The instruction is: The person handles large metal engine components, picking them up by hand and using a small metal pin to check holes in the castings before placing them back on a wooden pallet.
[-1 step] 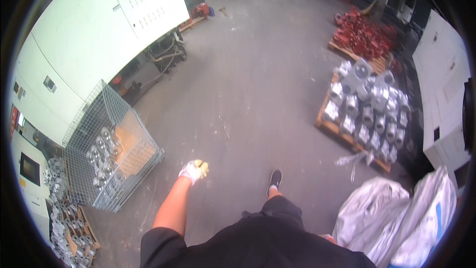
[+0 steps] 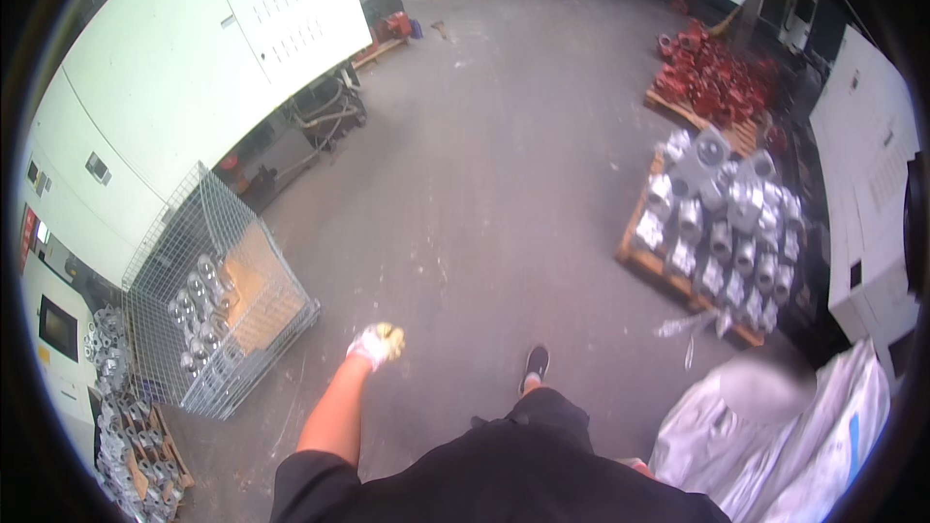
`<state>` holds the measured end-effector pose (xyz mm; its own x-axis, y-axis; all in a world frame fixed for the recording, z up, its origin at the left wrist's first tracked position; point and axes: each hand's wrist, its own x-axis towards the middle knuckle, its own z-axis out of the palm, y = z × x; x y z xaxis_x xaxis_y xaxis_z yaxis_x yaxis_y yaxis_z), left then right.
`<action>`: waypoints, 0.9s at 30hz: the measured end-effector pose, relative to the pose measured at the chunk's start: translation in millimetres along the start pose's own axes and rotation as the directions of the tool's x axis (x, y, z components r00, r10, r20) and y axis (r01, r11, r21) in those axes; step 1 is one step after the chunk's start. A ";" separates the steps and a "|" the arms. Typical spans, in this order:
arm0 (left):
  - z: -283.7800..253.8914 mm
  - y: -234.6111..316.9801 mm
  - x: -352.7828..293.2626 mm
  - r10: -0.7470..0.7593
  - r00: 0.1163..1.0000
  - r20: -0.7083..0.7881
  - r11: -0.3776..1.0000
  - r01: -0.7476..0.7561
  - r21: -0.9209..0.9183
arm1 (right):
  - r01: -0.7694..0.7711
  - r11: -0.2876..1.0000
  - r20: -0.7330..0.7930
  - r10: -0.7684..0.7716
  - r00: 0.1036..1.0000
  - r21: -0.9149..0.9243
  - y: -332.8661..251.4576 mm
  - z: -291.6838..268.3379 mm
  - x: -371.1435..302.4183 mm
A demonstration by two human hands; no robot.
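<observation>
My left hand (image 2: 376, 344), in a white glove with yellowish fingers, hangs over the grey floor with its fingers curled in. Nothing shows sticking out of it. The nearest thing to it is a wire mesh cage (image 2: 302, 305) on the left, which it does not touch. Shiny metal castings (image 2: 201, 305) and a brown cardboard sheet (image 2: 263, 281) lie inside the cage. Of my right hand (image 2: 639, 466) only a small pale patch shows beside my dark shirt, close to a big white sack (image 2: 717, 436); its fingers are hidden.
On the right, silvery castings (image 2: 719, 237) are piled on a wooden pallet (image 2: 668, 279), with red castings (image 2: 712, 73) on another behind it. A large white machine (image 2: 165, 77) lines the left side. More metal parts (image 2: 136, 441) lie stacked at the lower left. Grey floor (image 2: 455, 194) runs between.
The view has tilted slightly, so the floor items sit a touch lower. My left hand is a little lower, its fingers still curled.
</observation>
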<state>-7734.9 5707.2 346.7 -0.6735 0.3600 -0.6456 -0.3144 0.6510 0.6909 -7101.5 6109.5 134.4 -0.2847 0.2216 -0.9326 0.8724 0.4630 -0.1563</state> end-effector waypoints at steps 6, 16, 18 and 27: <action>-23.3 -27.6 57.8 -0.322 0.943 -0.089 0.653 0.289 0.700 | 0.239 0.877 -0.359 -0.082 0.930 0.416 -238.4 -329.3 122.8; -1.4 -65.2 274.1 -0.440 0.863 0.247 0.543 0.037 0.839 | 0.608 0.530 -0.543 -0.295 0.786 0.591 -489.4 -715.1 242.8; 3.9 21.0 411.7 -0.365 0.906 0.213 0.618 0.065 0.783 | 0.351 0.924 -0.567 -0.210 0.797 0.151 -407.6 -735.9 325.5; -151.0 616.5 770.5 -0.009 0.999 -0.046 0.991 0.015 0.130 | -0.270 0.822 0.069 0.273 0.960 0.501 -422.6 -867.8 342.4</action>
<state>-8548.8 6285.0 324.3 -0.7006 0.3229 -0.6363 -0.2351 0.7375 0.6331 -7912.4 6734.4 163.3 -0.0079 0.2796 -0.9601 0.9932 -0.1091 -0.0400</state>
